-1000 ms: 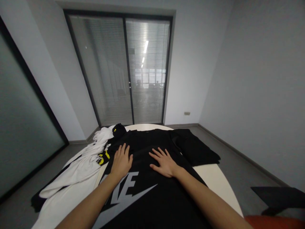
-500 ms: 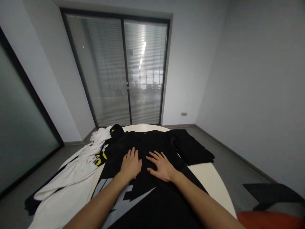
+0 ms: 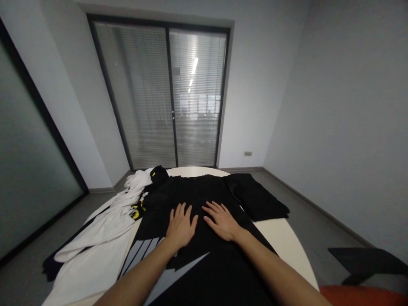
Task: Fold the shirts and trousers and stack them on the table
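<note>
A black T-shirt (image 3: 204, 189) with a large grey print lies spread on the table, its neckline at the far end. My left hand (image 3: 181, 226) rests flat on its middle, fingers stretched and slightly apart, just above the print. Beside it, my right hand (image 3: 222, 222) also lies palm down on the fabric with its fingers spread. Neither hand grips any cloth. My left forearm hides part of the grey print.
White and black clothes (image 3: 105, 225) with yellow marks are heaped along the left side. A dark folded garment (image 3: 255, 197) lies at the far right of the pale table (image 3: 290, 242). Near the right edge stands a chair with a black armrest (image 3: 366, 260) and red seat (image 3: 360, 295).
My left hand has shifted slightly right and toward me, its fingers now more spread. The right hand has slid a little to the right. The view has turned slightly.
</note>
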A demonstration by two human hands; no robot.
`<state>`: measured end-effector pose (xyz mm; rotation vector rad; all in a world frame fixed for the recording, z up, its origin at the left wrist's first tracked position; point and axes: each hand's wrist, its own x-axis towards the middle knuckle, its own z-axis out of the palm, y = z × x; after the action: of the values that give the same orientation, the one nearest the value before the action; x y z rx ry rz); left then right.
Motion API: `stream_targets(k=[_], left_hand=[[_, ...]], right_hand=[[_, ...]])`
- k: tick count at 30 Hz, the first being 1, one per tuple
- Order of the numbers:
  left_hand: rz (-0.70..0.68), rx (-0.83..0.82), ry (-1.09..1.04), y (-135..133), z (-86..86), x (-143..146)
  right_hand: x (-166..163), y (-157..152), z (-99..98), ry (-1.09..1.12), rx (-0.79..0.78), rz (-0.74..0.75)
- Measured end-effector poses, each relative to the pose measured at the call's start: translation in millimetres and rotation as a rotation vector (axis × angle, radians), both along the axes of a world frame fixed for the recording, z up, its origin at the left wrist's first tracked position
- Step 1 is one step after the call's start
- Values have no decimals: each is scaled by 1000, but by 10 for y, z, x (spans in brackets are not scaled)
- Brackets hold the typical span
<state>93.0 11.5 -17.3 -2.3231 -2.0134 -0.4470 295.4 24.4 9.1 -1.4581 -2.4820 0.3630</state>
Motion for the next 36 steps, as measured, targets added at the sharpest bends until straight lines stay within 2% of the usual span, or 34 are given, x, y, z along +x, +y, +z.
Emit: stream_targets(k=[4,7,9,13,18,21,23,26,28,36], left_hand=[[32,-81,32,57,122,83],[69,-81,23,139,194,184],[41,-55,-3,185,183,235],[-26,-56,-32,225,86,251],[-89,-70,-46,230,66,203],[-123,-83,-56,248,75,196],[-123,-88,-67,268,73,202],[-122,-90,-78,298,72,220],[-115,-96,-76,311,77,235],[-118,-105,-58,313,73,259]], right_hand=[[-6,62,23,-54,-5,25],[-22,191,122,-73,4,35],[-14,315,210,-72,15,-16],[98,612,389,-64,74,-254],[445,948,551,-49,215,-629],[707,1081,496,-60,270,-913],[873,1155,386,-35,183,-1010],[1082,1269,205,146,80,-997],[1182,1351,137,282,93,-969],[1322,1577,150,578,242,-930]])
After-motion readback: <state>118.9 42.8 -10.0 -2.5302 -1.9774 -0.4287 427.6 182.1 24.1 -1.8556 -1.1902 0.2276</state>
